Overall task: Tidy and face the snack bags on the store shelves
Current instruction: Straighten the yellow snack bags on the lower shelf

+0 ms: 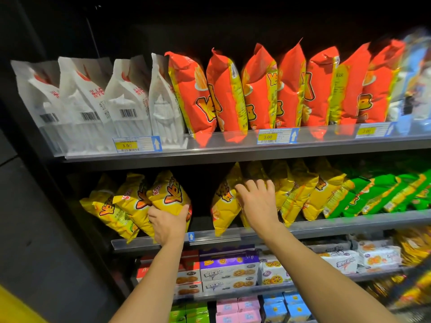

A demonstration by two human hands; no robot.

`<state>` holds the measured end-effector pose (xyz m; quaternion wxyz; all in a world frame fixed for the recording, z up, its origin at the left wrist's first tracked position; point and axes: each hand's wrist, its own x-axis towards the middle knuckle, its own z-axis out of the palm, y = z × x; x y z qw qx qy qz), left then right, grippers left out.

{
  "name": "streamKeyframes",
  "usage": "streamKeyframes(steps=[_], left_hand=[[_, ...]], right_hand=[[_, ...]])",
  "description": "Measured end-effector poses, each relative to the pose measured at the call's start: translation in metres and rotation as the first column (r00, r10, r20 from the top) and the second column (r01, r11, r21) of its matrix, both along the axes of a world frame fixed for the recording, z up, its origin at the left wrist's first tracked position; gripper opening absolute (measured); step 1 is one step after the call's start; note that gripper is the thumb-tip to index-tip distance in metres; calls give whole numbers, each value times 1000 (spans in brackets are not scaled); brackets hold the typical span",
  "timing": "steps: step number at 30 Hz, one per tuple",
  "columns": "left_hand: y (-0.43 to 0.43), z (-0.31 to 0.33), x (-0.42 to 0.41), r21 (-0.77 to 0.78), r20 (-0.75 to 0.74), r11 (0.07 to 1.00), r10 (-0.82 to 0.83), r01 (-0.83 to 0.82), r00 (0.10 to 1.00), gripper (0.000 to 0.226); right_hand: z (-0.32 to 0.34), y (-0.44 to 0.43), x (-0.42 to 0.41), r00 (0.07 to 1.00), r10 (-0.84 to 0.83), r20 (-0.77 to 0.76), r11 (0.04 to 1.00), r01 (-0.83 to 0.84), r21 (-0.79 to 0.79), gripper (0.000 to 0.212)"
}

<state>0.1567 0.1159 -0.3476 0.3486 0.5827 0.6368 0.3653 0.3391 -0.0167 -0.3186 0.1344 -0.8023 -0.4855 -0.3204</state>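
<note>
While the left hand (168, 223) is gripping the lower edge of a tilted yellow bag (169, 192) at the left of the middle shelf (349, 221), the right hand (256, 203) is lying open, fingers spread, on the yellow row (296, 194) right of the gap (201, 201). Judgement: both sides are needing standing upright, sliding near to the front rail (217, 238), logos facing out, gap closing; pressure staying light, bags likely crushing easily

free: gap (202, 194) on middle shelf (326, 226) | flanked: left yellow bags (130, 201), right yellow bags (300, 194) | above: upper shelf (210, 151)
</note>
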Motion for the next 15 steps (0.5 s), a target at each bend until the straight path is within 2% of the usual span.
streamKeyframes(steps=[3,6,8,11,15], left_hand=[[-13,0,-4,36,-13,999,25,-25,1000,103],[-34,2,-5,157,-5,987,-16,17,1000,97],[-48,6,-4,249,13,961,-131,123,991,90],[-65,19,1,281,17,898,-356,337,934,88],[-84,34,11,272,-199,798,-501,539,842,115]], right_hand=[[0,-1,1,999,50,8,997,-51,57,32],[3,-4,0,991,133,-14,981,-130,142,27],[8,-9,-2,979,195,-61,963,-179,203,24],[19,-18,-4,955,249,-161,931,-191,310,20],[37,-34,-13,911,307,-276,880,-162,446,15]])
